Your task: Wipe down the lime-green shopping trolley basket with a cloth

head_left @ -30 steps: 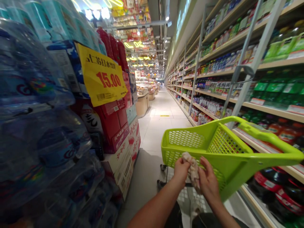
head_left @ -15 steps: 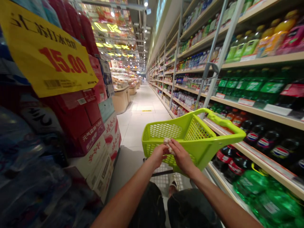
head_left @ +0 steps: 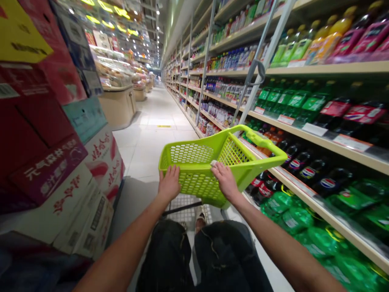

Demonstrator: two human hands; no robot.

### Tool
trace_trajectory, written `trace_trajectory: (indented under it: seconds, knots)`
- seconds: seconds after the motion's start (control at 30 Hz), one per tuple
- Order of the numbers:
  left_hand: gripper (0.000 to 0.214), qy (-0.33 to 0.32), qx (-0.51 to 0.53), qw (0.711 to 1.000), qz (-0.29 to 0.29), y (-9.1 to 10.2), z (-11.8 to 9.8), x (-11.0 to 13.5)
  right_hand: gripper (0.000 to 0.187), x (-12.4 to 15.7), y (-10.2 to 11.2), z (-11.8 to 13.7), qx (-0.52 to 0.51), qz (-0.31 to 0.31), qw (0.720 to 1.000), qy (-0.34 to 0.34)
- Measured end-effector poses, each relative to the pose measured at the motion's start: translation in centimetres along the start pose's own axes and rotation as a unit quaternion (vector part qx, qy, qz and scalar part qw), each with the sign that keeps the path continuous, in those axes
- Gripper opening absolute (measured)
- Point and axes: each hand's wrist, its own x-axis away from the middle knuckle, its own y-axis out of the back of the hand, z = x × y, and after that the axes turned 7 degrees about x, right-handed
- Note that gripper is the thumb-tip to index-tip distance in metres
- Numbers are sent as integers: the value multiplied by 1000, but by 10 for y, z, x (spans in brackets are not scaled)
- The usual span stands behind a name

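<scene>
Left hand (head_left: 169,183) palm-down on near rim of green cart (head_left: 194,169), towards its front end, fingers laid over the edge; cannot tell how firmly it grips. Right hand (head_left: 225,181) on same rim nearer the handle end, fingers closed around pale cloth (head_left: 213,163), only a small bit showing at the fingertips, right at the rim. Hands well apart. Dark trousers (head_left: 226,251) below, knees bent, pale shoe (head_left: 199,215) beside cart's lower grid (head_left: 185,205). Cart stands sideways across the aisle, handle (head_left: 270,148) towards the shelving. Left side, close: white cartons (head_left: 65,211), red boxes (head_left: 33,109) stacked behind them, yellow sign (head_left: 22,36) at picture edge, partly cut off. Right side: packs of big green bottles (head_left: 291,219) down low, dark cola bottles (head_left: 306,168) next shelf up, smaller green bottles (head_left: 313,101) above those, orange bottles (head_left: 337,34) higher. Past cart: pale floor (head_left: 146,138) with yellow floor mark (head_left: 164,126), rounded display stand (head_left: 118,107) with goods on top, shelving running far back, yellow lit signs (head_left: 109,6) overhead, blurred
</scene>
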Motion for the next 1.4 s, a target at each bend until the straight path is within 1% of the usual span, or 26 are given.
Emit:
trace_trajectory:
  seconds: [0.03, 0.07, 0.1, 0.17, 0.27, 0.3, 0.33, 0.4, 0.53, 0.6, 0.63, 0.7, 0.77, 0.83, 0.87, 0.9, 0.93, 0.97, 1.0, 1.1, 1.17, 1.2, 1.23, 1.27, 1.37, 1.4]
  knots:
    - [66, -3, -4, 1000, 0, 0, 0, 0, 41, -2, -1, 5, -6, 5, 1000, 14]
    - [66, -5, -7, 1000, -2, 1, -1, -1, 40, -3, 0, 3, -8, 7, 1000, 22]
    - [65, -7, -8, 1000, -5, 1, -1, -1, 39, -2, 3, -4, -7, 8, 1000, 22]
    - [65, -9, -7, 1000, -14, 0, -2, 0, 37, 4, 13, -34, 6, 0, 1000, 4]
    - [65, -3, 2, 1000, -22, -3, -5, 1, 36, 18, 31, -85, 48, -38, 996, -63]
    - [65, -1, 5, 1000, -25, -4, -7, 1, 36, 21, 35, -96, 59, -50, 993, -87]
    - [65, -1, 7, 1000, -27, -5, -9, 2, 36, 24, 37, -102, 64, -59, 990, -107]
    - [65, -3, 10, 999, -32, -6, -13, 2, 37, 24, 36, -98, 62, -61, 989, -121]
    - [65, -10, 8, 999, -37, -8, -17, 3, 45, 12, 26, -70, 76, -13, 994, -75]
    - [65, -11, 6, 999, -38, -8, -19, 3, 43, 8, 23, -69, 100, 7, 994, -51]
    - [65, -11, 4, 999, -37, -8, -19, 3, 40, 8, 23, -75, 108, 11, 993, -39]
    - [64, -11, 2, 999, -35, -8, -20, 2, 35, 11, 25, -99, 115, 10, 993, -17]
    - [64, -12, 0, 999, -37, -8, -21, 1, 33, 17, 31, -132, 121, -4, 992, -23]
    - [64, -12, -3, 999, -41, -9, -22, 0, 32, 23, 38, -163, 133, -30, 988, -68]
    - [64, -12, -6, 999, -42, -9, -22, 0, 33, 25, 40, -173, 139, -44, 985, -98]
    - [64, -12, -9, 999, -43, -10, -23, 0, 34, 26, 41, -179, 141, -59, 980, -126]
    - [64, -11, -13, 999, -43, -10, -23, -1, 34, 26, 40, -178, 138, -71, 977, -146]
    - [65, -10, -17, 999, -44, -10, -23, -1, 35, 24, 37, -172, 129, -76, 977, -154]
    - [65, -9, -20, 999, -45, -10, -23, -2, 35, 22, 33, -160, 115, -78, 979, -151]
    - [66, -10, -26, 999, -41, -8, -23, -3, 34, 11, 14, -112, 61, -57, 994, -70]
    - [66, -7, -28, 999, -35, -6, -23, -3, 35, 7, 7, -92, 45, -33, 998, -3]
    - [66, -6, -29, 999, -31, -5, -23, -2, 35, 6, 6, -91, 45, -26, 999, 16]
    - [66, -5, -29, 999, -28, -4, -23, -2, 35, 7, 8, -95, 49, -21, 998, 22]
    - [66, -5, -29, 999, -25, -4, -23, -1, 35, 8, 10, -105, 56, -22, 998, 12]
    - [65, -7, -29, 999, -26, -5, -23, 0, 34, 14, 21, -145, 91, -59, 991, -81]
    - [65, -8, -28, 999, -29, -6, -23, 0, 35, 15, 22, -154, 100, -76, 985, -115]
